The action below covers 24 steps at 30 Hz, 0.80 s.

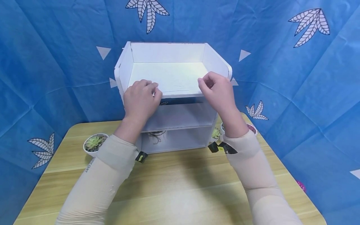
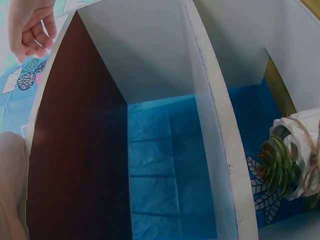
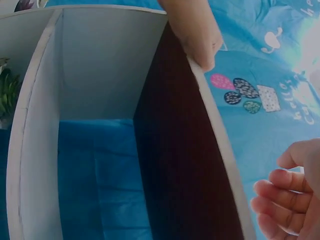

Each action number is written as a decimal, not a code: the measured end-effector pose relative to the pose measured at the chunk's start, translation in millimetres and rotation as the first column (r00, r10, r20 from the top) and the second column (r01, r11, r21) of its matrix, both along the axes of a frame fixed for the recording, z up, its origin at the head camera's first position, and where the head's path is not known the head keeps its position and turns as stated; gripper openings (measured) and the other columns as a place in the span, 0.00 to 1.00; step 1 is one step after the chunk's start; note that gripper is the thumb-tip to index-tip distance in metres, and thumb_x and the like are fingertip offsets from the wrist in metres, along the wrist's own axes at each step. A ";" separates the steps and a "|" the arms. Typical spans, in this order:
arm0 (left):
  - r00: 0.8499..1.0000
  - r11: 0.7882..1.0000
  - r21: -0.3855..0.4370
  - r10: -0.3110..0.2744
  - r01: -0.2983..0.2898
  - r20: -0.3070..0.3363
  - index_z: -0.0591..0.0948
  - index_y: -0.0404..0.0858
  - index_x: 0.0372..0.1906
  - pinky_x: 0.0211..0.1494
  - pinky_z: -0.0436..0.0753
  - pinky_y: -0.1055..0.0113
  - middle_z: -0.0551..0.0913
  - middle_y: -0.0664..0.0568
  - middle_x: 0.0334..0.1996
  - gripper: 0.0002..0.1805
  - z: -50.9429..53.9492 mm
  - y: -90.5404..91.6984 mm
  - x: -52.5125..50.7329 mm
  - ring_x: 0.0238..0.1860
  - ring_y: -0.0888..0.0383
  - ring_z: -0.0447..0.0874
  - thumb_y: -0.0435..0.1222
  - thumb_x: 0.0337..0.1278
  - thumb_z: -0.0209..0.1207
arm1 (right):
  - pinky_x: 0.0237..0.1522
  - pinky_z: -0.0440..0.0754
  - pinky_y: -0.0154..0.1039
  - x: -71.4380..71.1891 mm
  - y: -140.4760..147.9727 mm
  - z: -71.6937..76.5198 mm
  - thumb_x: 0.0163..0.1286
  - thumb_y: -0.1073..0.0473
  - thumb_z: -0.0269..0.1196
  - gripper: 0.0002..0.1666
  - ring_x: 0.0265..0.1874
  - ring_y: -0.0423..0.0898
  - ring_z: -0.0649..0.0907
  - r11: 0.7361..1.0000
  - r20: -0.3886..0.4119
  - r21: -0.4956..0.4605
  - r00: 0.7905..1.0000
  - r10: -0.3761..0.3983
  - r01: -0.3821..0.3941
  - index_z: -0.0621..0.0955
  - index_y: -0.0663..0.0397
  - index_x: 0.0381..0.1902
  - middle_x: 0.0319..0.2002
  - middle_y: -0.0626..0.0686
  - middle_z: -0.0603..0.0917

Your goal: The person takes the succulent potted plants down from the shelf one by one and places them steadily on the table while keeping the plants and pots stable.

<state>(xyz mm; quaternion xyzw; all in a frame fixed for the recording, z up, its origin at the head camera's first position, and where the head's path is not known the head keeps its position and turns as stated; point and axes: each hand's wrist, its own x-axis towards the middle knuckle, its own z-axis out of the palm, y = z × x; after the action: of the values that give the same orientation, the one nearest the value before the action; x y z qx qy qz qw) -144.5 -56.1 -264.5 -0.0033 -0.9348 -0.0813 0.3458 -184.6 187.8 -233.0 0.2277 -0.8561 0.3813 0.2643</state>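
Observation:
A white tabletop shelf (image 1: 168, 75) stands at the back of the table, with a raised rim around its top board and two levels below. My left hand (image 1: 142, 101) is at the front left of the top board, fingers loosely bent and touching the front edge. Over the right front corner is my right hand (image 1: 220, 92), its fingers loosely curled around nothing. In the right wrist view the right hand (image 3: 287, 195) hangs apart from the board. A white twine-tied pot (image 2: 307, 165) with a green succulent (image 2: 277, 167) lies within the lower level.
A potted succulent (image 1: 95, 143) stands left of the shelf. Another succulent (image 1: 216, 133) and a reddish plant (image 1: 251, 128) are to the right, partly hidden by the right arm. A blue patterned cloth (image 1: 56, 62) hangs behind the wooden table (image 1: 174, 187).

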 end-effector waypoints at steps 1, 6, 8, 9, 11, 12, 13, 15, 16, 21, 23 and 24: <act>1.000 1.000 0.000 0.000 0.000 0.000 0.86 0.44 0.57 0.47 0.84 0.53 0.86 0.46 0.54 0.24 -0.1 0.0 0.1 0.53 0.46 0.83 0.48 0.69 0.46 | 0.43 0.81 0.42 -1.7 -1.2 -0.8 0.72 0.49 0.60 0.17 0.35 0.48 0.82 1.000 -0.007 0.000 1.000 0.000 0.000 0.85 0.58 0.36 0.34 0.54 0.87; 1.000 1.000 0.002 0.000 0.000 0.001 0.86 0.44 0.57 0.47 0.84 0.53 0.86 0.46 0.54 0.24 -0.8 0.5 -0.3 0.53 0.46 0.83 0.48 0.69 0.46 | 0.53 0.82 0.45 -11.7 -8.4 -6.0 0.71 0.51 0.62 0.15 0.43 0.49 0.85 0.999 -0.053 0.037 0.998 -0.018 0.020 0.85 0.58 0.35 0.36 0.55 0.87; 1.000 1.000 0.000 0.001 -0.001 0.002 0.86 0.44 0.57 0.47 0.84 0.53 0.86 0.46 0.54 0.24 -1.1 0.6 -0.6 0.53 0.46 0.83 0.48 0.69 0.46 | 0.54 0.82 0.44 -14.2 -11.2 -8.1 0.71 0.51 0.63 0.15 0.45 0.49 0.85 0.998 -0.061 0.060 0.998 -0.030 0.034 0.85 0.58 0.36 0.38 0.55 0.87; 1.000 1.000 -0.001 0.001 -0.001 0.001 0.86 0.44 0.57 0.47 0.84 0.53 0.86 0.46 0.54 0.24 -1.2 0.6 -0.5 0.53 0.46 0.83 0.48 0.69 0.46 | 0.54 0.82 0.44 -15.0 -12.6 -9.2 0.71 0.51 0.63 0.15 0.46 0.49 0.85 0.997 -0.059 0.069 0.998 -0.035 0.039 0.85 0.58 0.37 0.38 0.55 0.87; 1.000 1.000 -0.003 0.002 -0.002 0.000 0.86 0.44 0.57 0.46 0.84 0.53 0.86 0.46 0.54 0.24 -1.6 0.7 -0.9 0.53 0.46 0.83 0.48 0.69 0.46 | 0.54 0.82 0.43 -15.9 -15.0 -11.0 0.71 0.51 0.63 0.14 0.47 0.49 0.85 0.995 -0.055 0.084 0.998 -0.043 0.048 0.85 0.58 0.38 0.40 0.55 0.87; 1.000 1.000 -0.004 0.002 -0.002 -0.001 0.86 0.44 0.57 0.46 0.84 0.53 0.86 0.46 0.54 0.24 -1.7 0.7 -1.1 0.53 0.46 0.83 0.48 0.69 0.46 | 0.54 0.82 0.43 -16.2 -16.1 -11.8 0.71 0.51 0.63 0.14 0.47 0.50 0.84 0.995 -0.054 0.089 0.998 -0.043 0.048 0.85 0.58 0.39 0.40 0.55 0.87; 1.000 1.000 -0.005 0.003 -0.003 -0.001 0.86 0.44 0.57 0.46 0.84 0.53 0.86 0.46 0.54 0.24 -1.8 0.7 -1.0 0.53 0.46 0.83 0.48 0.69 0.46 | 0.54 0.82 0.43 -16.0 -17.1 -12.2 0.71 0.51 0.63 0.14 0.47 0.50 0.84 0.994 -0.053 0.094 0.998 -0.044 0.048 0.85 0.57 0.39 0.41 0.55 0.87; 1.000 1.000 -0.006 0.004 -0.004 -0.002 0.86 0.44 0.57 0.46 0.84 0.53 0.86 0.46 0.54 0.24 -1.7 0.7 -0.9 0.53 0.46 0.83 0.48 0.69 0.46 | 0.54 0.81 0.43 -16.3 -19.2 -13.4 0.71 0.51 0.63 0.14 0.47 0.50 0.84 0.993 -0.050 0.103 0.998 -0.046 0.051 0.86 0.57 0.40 0.42 0.55 0.87; 1.000 1.000 -0.006 0.005 -0.005 -0.002 0.86 0.44 0.57 0.46 0.84 0.53 0.86 0.46 0.54 0.24 -1.6 0.7 -0.8 0.53 0.46 0.83 0.48 0.69 0.46 | 0.55 0.80 0.43 -16.4 -20.1 -13.7 0.71 0.51 0.63 0.14 0.47 0.50 0.83 0.993 -0.049 0.106 0.998 -0.047 0.052 0.85 0.57 0.40 0.43 0.54 0.87; 1.000 1.000 -0.005 0.009 -0.008 0.004 0.86 0.44 0.57 0.46 0.84 0.53 0.85 0.46 0.54 0.25 -0.7 0.7 0.4 0.53 0.46 0.83 0.49 0.69 0.45 | 0.57 0.78 0.44 -18.9 -24.2 -15.7 0.72 0.49 0.61 0.15 0.49 0.49 0.83 0.989 -0.024 0.129 0.998 -0.066 0.068 0.85 0.55 0.40 0.45 0.53 0.87; 1.000 1.000 -0.005 0.011 -0.011 0.007 0.86 0.44 0.57 0.47 0.84 0.53 0.85 0.46 0.54 0.25 -0.1 0.9 0.8 0.54 0.46 0.83 0.49 0.69 0.45 | 0.58 0.78 0.44 -19.4 -25.0 -16.1 0.72 0.48 0.61 0.16 0.50 0.49 0.82 0.987 -0.015 0.143 0.997 -0.074 0.075 0.85 0.54 0.41 0.46 0.53 0.87; 1.000 1.000 -0.005 0.012 -0.012 0.010 0.86 0.44 0.57 0.47 0.84 0.53 0.85 0.46 0.54 0.25 0.1 1.0 0.9 0.54 0.46 0.83 0.49 0.69 0.45 | 0.58 0.78 0.44 -19.6 -25.3 -16.4 0.72 0.48 0.61 0.16 0.51 0.49 0.82 0.985 -0.010 0.152 0.997 -0.078 0.079 0.85 0.54 0.42 0.46 0.52 0.87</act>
<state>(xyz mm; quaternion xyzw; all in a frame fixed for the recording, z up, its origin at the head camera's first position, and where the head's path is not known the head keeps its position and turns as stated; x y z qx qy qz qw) -143.7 -55.1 -264.4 0.0019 -0.9366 -0.0771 0.3417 -204.2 162.5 -249.4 0.2142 -0.8904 0.3038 0.2628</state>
